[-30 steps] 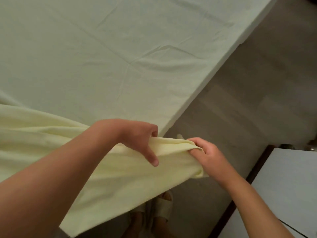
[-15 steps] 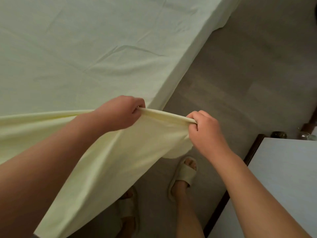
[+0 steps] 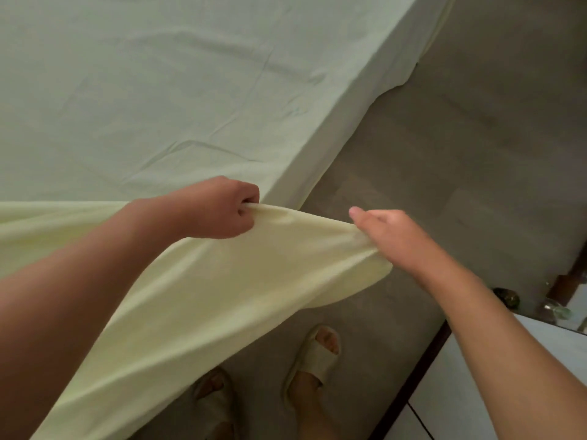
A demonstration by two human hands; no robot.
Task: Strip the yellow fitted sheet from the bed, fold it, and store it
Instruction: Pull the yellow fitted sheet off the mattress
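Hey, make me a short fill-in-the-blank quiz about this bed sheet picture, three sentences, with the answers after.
1. The left hand grips the top edge of the ____ sheet.
2. The mattress behind the hands is covered in pale ____ fabric.
3. On the floor, the person's feet wear ____.

Answers: yellow; green; slippers

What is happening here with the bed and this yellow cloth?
A person stands beside the bed and holds up a yellow sheet by its edge. The left hand grips the edge in a fist. The right hand holds the sheet's end, its forefinger stretched out. The sheet hangs towards the floor.
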